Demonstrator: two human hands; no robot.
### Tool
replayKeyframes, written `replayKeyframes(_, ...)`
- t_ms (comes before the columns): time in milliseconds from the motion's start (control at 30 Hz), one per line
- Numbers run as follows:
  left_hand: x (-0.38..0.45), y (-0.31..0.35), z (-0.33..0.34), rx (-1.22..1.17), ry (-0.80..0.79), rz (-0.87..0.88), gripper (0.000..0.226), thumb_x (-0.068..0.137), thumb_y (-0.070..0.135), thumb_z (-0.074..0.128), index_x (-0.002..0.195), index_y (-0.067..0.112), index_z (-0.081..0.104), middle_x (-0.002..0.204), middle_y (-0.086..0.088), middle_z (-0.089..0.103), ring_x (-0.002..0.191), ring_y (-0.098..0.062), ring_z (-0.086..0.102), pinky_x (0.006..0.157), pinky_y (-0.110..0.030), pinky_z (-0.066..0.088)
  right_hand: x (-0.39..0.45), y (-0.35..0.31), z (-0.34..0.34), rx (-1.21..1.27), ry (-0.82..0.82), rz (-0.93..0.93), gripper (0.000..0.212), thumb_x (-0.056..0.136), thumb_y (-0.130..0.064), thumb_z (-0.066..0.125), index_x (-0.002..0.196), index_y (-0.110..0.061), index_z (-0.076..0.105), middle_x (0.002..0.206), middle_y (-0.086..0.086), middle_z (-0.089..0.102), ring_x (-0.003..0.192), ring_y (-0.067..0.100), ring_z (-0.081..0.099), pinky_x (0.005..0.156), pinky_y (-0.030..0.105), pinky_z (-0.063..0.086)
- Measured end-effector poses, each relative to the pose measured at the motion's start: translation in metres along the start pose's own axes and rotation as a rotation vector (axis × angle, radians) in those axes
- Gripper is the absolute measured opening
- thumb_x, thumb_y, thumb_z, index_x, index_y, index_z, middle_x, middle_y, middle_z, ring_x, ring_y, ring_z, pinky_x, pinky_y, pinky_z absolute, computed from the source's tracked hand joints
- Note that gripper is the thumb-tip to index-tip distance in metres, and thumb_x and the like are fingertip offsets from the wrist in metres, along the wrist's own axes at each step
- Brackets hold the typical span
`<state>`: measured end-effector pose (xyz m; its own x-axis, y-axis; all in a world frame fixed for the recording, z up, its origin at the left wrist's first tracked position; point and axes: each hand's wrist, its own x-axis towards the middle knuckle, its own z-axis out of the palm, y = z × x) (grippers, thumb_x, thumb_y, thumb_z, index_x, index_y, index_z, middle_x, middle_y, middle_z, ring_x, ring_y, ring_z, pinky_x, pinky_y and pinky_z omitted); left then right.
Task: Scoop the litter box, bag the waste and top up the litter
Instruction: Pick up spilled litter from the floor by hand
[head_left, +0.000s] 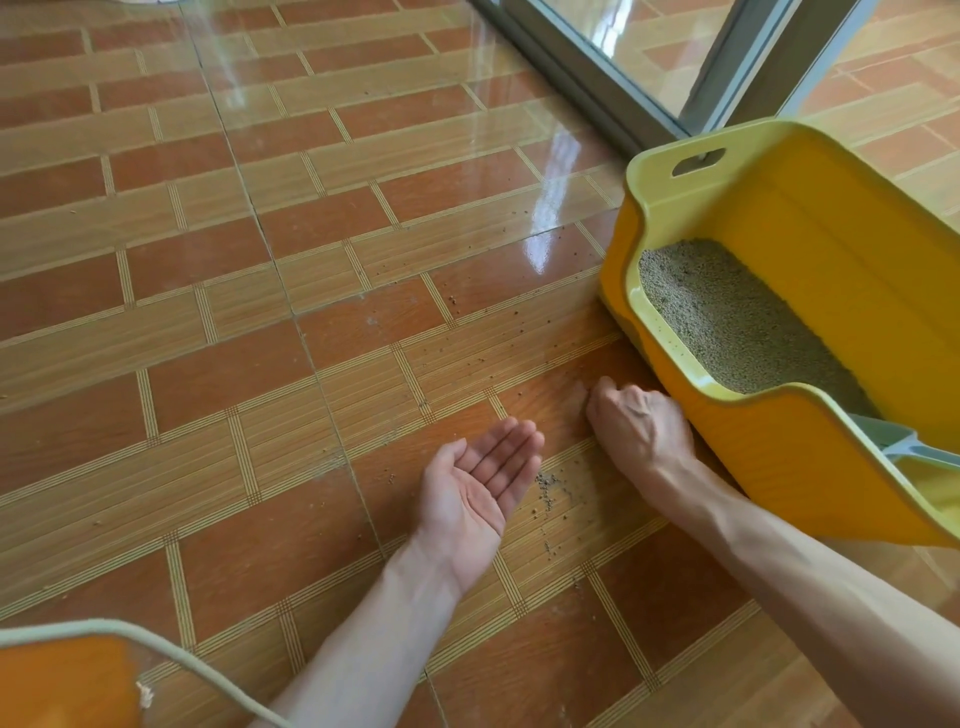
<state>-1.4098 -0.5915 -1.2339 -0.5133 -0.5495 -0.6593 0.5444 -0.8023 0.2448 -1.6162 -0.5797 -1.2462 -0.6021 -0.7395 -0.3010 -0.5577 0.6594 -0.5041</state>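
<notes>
Inside litter box (810, 218): grey litter (737, 322), scoop (904, 449) at near end.

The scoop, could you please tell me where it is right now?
In the head view, the scoop sits at the right edge, tucked in the near end of the litter box.

Both hands (475, 488) and forearms bare, no sleeves or jewellery.
</notes>
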Motion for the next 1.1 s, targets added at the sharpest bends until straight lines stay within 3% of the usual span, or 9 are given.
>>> replayKeyframes(200, -0.003, -0.002, -0.002, -0.014, 0.017, 0.009, 0.051, 0.110, 0.024, 0.027, 0.123, -0.008, 0.066, 0.124, -0.025, 0.071, 0.112, -0.034, 0.073, 0.095, -0.040, 0.059, -0.004, 0.008, 0.008, -0.232, -0.037, -0.148, 0.039, 0.107, -0.039, 0.021, 0.091, -0.016, 0.047, 0.079, 0.001, 0.048, 0.076, 0.023, 0.046, 0.061, 0.031, 0.030)
replayKeyframes(267, -0.002, -0.004, -0.002, -0.017, 0.019, 0.015, 0.052, 0.111, 0.025, 0.027, 0.123, -0.008, 0.066, 0.124, -0.025, 0.071, 0.114, -0.034, 0.072, 0.095, -0.040, 0.059, -0.009, 0.007, 0.008, -0.193, -0.051, -0.147, 0.032, 0.109, -0.038, 0.021, 0.098, -0.020, 0.045, 0.089, 0.000, 0.049, 0.083, 0.020, 0.046, 0.069, 0.030, 0.033)
replayKeyframes(367, 0.000, -0.005, -0.001, -0.027, 0.031, 0.035, 0.052, 0.111, 0.026, 0.026, 0.125, -0.007, 0.065, 0.124, -0.024, 0.072, 0.114, -0.034, 0.072, 0.097, -0.040, 0.059, -0.018, 0.001, 0.008, -0.197, -0.051, -0.152, 0.024, 0.106, -0.020, 0.029, 0.093, -0.011, 0.048, 0.083, 0.004, 0.060, 0.075, 0.024, 0.059, 0.064, 0.033, 0.048)
replayKeyframes(433, 0.001, -0.006, -0.001, -0.030, 0.045, 0.054, 0.053, 0.111, 0.026, 0.026, 0.125, -0.007, 0.064, 0.123, -0.024, 0.072, 0.114, -0.033, 0.072, 0.101, -0.042, 0.057, -0.028, -0.005, 0.012, -0.234, -0.027, -0.207, 0.018, 0.104, -0.014, 0.034, 0.088, -0.010, 0.043, 0.072, 0.004, 0.056, 0.064, 0.024, 0.058, 0.058, 0.036, 0.048)
replayKeyframes(567, 0.006, -0.009, 0.000, -0.048, 0.085, 0.101, 0.051, 0.111, 0.026, 0.026, 0.126, -0.006, 0.063, 0.120, -0.024, 0.073, 0.108, -0.032, 0.075, 0.096, -0.040, 0.055, -0.059, -0.019, 0.018, -0.268, 0.047, -0.456, 0.031, 0.109, -0.031, 0.034, 0.082, -0.017, 0.037, 0.063, -0.006, 0.044, 0.050, 0.012, 0.041, 0.051, 0.029, 0.032)
replayKeyframes(667, 0.011, -0.009, 0.002, -0.053, 0.094, 0.076, 0.051, 0.111, 0.027, 0.027, 0.124, -0.004, 0.065, 0.116, -0.021, 0.075, 0.101, -0.026, 0.077, 0.088, -0.034, 0.061, -0.087, -0.041, 0.018, -0.184, 0.007, -0.560, 0.039, 0.107, -0.048, 0.025, 0.086, -0.019, 0.038, 0.068, -0.006, 0.051, 0.053, 0.015, 0.049, 0.050, 0.033, 0.041)
replayKeyframes(733, 0.012, -0.009, 0.004, -0.063, 0.072, 0.037, 0.052, 0.109, 0.027, 0.027, 0.126, -0.003, 0.066, 0.118, -0.020, 0.075, 0.106, -0.026, 0.075, 0.094, -0.035, 0.058, -0.099, -0.053, 0.021, -0.185, -0.041, -0.602, 0.045, 0.102, -0.057, 0.017, 0.090, -0.019, 0.038, 0.075, -0.004, 0.056, 0.058, 0.019, 0.054, 0.054, 0.038, 0.047)
replayKeyframes(933, 0.008, -0.008, 0.009, -0.091, -0.001, -0.048, 0.044, 0.104, 0.018, 0.032, 0.115, 0.001, 0.071, 0.119, -0.017, 0.075, 0.102, -0.027, 0.077, 0.088, -0.038, 0.057, -0.101, -0.058, 0.025, -0.373, -0.019, -0.707, 0.042, 0.097, -0.042, 0.010, 0.095, -0.018, 0.045, 0.090, -0.002, 0.062, 0.073, 0.022, 0.067, 0.060, 0.042, 0.058)
replayKeyframes(1100, 0.009, 0.001, 0.001, -0.060, 0.014, -0.003, 0.044, 0.103, 0.016, 0.034, 0.112, -0.002, 0.072, 0.107, -0.020, 0.078, 0.090, -0.025, 0.078, 0.079, -0.030, 0.063, -0.090, -0.048, 0.017, -0.242, 0.198, -0.733, 0.036, 0.108, -0.042, 0.031, 0.084, -0.020, 0.048, 0.072, -0.008, 0.058, 0.053, 0.014, 0.057, 0.045, 0.033, 0.049)
